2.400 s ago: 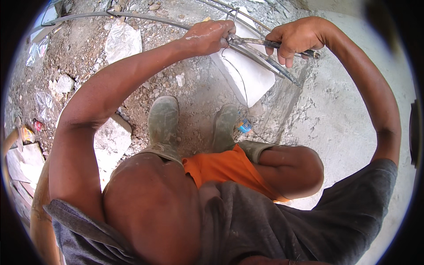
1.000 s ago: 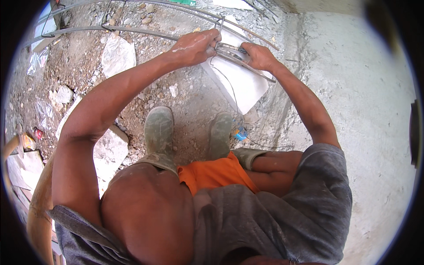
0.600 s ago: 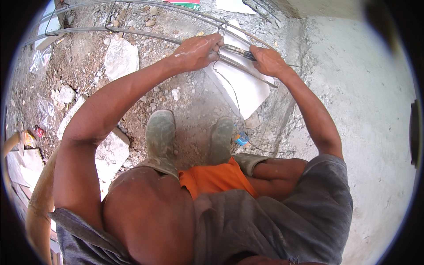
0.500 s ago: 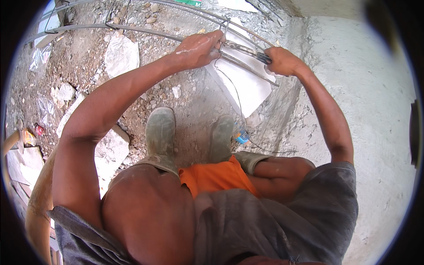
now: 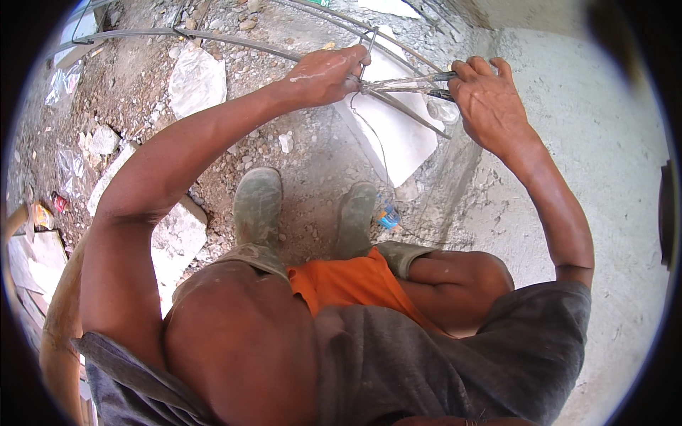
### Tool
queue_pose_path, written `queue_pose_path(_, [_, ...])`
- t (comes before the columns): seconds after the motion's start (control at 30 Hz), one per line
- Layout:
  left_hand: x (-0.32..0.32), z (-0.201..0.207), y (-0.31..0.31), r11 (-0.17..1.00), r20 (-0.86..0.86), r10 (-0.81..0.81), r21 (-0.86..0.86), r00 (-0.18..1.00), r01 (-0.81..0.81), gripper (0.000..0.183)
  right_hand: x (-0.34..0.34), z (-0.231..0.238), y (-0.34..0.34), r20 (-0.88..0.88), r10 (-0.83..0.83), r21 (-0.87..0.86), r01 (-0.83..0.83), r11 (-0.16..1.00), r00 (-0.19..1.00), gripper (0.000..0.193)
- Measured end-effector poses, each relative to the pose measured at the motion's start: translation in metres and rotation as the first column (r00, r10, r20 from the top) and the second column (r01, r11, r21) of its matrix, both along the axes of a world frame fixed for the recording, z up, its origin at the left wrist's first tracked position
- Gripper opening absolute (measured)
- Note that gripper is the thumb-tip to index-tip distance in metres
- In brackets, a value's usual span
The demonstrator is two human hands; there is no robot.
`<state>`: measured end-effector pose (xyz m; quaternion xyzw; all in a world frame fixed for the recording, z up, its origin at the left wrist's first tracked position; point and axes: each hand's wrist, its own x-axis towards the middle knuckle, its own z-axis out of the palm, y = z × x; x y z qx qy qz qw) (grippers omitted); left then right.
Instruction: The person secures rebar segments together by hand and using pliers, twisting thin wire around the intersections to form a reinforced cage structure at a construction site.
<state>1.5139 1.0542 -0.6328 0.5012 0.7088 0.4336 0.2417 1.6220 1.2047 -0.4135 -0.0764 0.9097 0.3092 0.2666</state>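
Spread wider than half a second ago, the pliers [image 5: 437, 76] are held by the right hand [image 5: 490, 103] over the white slab [image 5: 401, 145] — the steel bar [image 5: 410, 114] clasped by the left hand [image 5: 327, 77] at the slab's left edge. Stiffness is expected; beside the stirrup [image 5: 369, 51], firmest grip is likely offered.

The bars [image 5: 245, 42] and pincers [image 5: 415, 79] look metal, the 2 boots [image 5: 258, 202] matt, the rubble [image 5: 131, 78] rough.
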Motion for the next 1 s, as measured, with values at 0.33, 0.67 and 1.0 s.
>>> queue_pose_path(0.33, [0.001, -0.001, 0.000, 1.000, 0.004, -0.008, -0.005, 1.000, 0.008, 0.038, 0.010, -0.004, -0.012, -0.103, 0.081, 0.119, -0.068, 0.991, 0.991, 0.032])
queue_pose_path(0.67, [0.000, -0.002, 0.002, 1.000, -0.009, -0.008, -0.003, 1.000, 0.008, 0.039, 0.020, -0.003, -0.042, -0.024, 0.145, 0.298, -0.131, 0.945, 0.989, 0.034])
queue_pose_path(1.0, [0.002, -0.007, 0.001, 1.000, -0.041, 0.000, 0.019, 0.999, 0.001, 0.040, 0.016, 0.012, -0.069, 0.047, 0.089, 0.274, -0.099, 0.957, 0.995, 0.035])
